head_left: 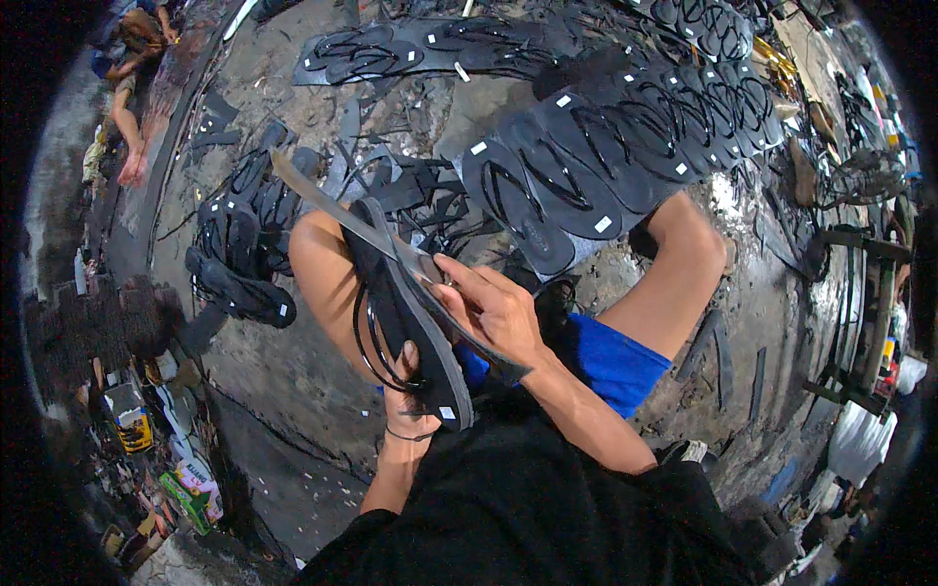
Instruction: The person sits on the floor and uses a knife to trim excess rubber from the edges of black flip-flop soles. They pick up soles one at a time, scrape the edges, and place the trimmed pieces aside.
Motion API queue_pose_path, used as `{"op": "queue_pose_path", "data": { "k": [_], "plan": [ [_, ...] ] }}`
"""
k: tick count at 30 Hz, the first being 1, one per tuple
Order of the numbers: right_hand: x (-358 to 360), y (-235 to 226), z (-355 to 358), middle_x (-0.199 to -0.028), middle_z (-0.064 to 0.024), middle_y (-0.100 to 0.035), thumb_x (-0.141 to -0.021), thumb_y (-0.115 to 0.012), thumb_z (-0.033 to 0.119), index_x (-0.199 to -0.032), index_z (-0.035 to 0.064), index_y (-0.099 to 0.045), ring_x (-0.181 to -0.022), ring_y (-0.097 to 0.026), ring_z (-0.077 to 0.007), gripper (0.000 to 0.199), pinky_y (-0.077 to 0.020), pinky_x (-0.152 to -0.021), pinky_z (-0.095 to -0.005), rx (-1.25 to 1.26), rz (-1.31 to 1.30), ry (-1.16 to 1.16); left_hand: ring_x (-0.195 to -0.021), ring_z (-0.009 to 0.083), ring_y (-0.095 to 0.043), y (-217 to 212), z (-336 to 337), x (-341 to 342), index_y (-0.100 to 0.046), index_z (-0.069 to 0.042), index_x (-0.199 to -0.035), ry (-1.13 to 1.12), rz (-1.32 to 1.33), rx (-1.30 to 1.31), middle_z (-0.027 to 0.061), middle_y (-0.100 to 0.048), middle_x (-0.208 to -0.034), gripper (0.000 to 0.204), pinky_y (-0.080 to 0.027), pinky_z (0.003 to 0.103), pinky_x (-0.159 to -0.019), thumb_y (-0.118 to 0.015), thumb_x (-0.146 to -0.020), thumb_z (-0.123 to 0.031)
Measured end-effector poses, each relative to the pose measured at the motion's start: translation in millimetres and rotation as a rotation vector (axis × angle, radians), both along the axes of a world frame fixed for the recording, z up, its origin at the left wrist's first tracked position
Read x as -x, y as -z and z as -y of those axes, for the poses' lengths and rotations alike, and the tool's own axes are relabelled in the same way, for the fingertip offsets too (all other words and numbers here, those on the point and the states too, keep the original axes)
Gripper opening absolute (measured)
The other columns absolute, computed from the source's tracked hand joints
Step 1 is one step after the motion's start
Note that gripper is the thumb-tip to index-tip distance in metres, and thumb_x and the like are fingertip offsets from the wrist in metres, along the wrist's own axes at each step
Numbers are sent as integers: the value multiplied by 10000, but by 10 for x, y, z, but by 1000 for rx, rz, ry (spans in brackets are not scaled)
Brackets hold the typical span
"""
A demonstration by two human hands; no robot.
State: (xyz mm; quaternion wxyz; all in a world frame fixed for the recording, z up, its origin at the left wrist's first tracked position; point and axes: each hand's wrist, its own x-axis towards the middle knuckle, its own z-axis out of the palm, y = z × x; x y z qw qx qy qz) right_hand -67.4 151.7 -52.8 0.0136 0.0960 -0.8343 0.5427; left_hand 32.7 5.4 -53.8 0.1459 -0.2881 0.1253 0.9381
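My left hand (410, 405) is closed round the heel end of a black flip-flop (440, 366), with the thumb on its top near the shiny strap. The sole is held up and tilted in front of my lap, with a white sticker at its heel. My right hand (495, 311) grips a long knife (327, 205), whose blade crosses the toe half of the flip-flop and points to the upper left. A dark length runs out below the right palm; whether it is the knife's handle or a strip of rubber, I cannot tell.
Several finished-looking black flip-flops (518, 195) lie in a row ahead to the right, and more pairs (362, 54) farther off. Loose flip-flops (239, 254) and dark scraps litter the floor at left. Another person (137, 49) sits at the far left. A fan (865, 176) stands at right.
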Motion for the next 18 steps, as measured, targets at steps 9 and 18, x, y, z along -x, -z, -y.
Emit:
{"op": "queue_pose_path", "data": {
  "k": [9,18],
  "plan": [
    [772,85,242,-800,-180,-703,-974,-617,263,-1159,5,-678,-681,-677,-248,323,-509,-638,-351,86,142,67,-1000,209,-650,-12,-34,-241,-612,-59,-1186,78,-255,693,81,-670,-1080,490,-550,425,-861,-712,-881,-429],
    [247,8,-705,-905,-35,-656,-999,-606,235,-1299,-15,-542,-700,-569,-72,396,-481,-604,-241,428,423,171,-1316,348,-483,-534,238,964,-500,-42,-1368,-565,-548,337,155,-510,-1420,494,-375,498,-1133,-468,-1015,-387]
  ]
}}
